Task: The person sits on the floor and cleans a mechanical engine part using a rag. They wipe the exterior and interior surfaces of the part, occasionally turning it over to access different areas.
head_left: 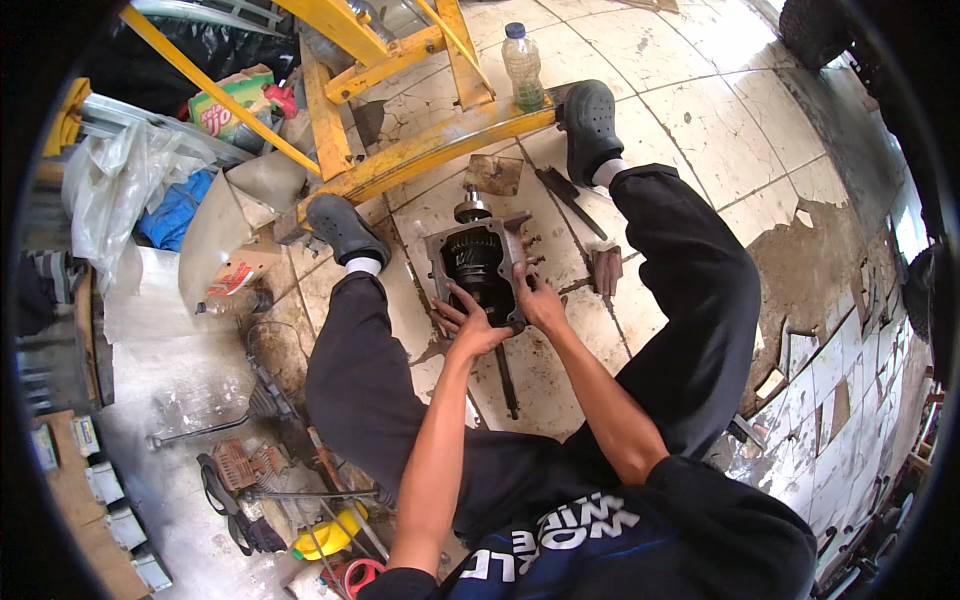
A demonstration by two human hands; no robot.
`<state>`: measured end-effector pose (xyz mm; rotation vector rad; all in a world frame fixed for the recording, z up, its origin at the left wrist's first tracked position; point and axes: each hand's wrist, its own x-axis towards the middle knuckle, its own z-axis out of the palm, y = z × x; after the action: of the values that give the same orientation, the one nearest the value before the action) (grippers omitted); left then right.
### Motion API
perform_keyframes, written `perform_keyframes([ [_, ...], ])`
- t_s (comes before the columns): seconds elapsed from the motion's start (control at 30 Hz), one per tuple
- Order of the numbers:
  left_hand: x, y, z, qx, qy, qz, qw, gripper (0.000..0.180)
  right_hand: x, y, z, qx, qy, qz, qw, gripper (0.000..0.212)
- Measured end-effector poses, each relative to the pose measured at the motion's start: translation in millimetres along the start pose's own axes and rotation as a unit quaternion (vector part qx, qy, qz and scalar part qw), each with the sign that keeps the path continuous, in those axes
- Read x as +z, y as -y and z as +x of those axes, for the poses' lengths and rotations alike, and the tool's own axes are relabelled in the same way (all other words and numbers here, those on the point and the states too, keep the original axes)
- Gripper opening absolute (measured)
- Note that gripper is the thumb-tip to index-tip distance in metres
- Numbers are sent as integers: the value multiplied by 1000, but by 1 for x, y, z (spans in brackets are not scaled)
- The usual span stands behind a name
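Observation:
On the tiled floor between my legs sits a grey metal gearbox housing [437,262], its open side facing up. Dark, oily gears [474,250] show inside, and a shiny round shaft end [472,207] sticks out at the far side. My left hand [472,322] lies over the near left part of the housing with its fingers spread. On the right wall, my right hand [541,302] is closed around the rim. A dark splined shaft [508,382] extends toward me from beneath the hands. What the fingertips touch inside is partly hidden.
A yellow metal frame [440,150] stands ahead, with a plastic bottle [523,68] beside it. Right of the housing lie a dark flat tool [572,203] and a brown rag-like piece [606,270]. Loose metal parts [255,465] and a yellow container [330,535] are at lower left.

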<state>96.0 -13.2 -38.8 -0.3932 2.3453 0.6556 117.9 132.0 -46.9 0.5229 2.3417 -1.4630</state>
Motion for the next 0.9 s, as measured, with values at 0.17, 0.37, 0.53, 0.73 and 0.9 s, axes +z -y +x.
perform_keyframes([
  [0.17,-9,-9,-7,-18,13,-21,1000,150,-10,21,15,26,20,37,999,97],
  [0.37,3,3,-5,4,-21,-10,1000,151,9,28,-6,-119,-100,-19,988,98],
  [0.53,4,11,1,6,-11,-51,999,155,-18,46,18,11,63,24,998,96],
  [0.73,4,3,0,-6,-13,-34,999,154,-10,14,34,-4,83,44,996,95],
  [0.9,1,-3,-3,-5,-25,-55,998,140,11,2,25,-79,-34,25,996,99],
])
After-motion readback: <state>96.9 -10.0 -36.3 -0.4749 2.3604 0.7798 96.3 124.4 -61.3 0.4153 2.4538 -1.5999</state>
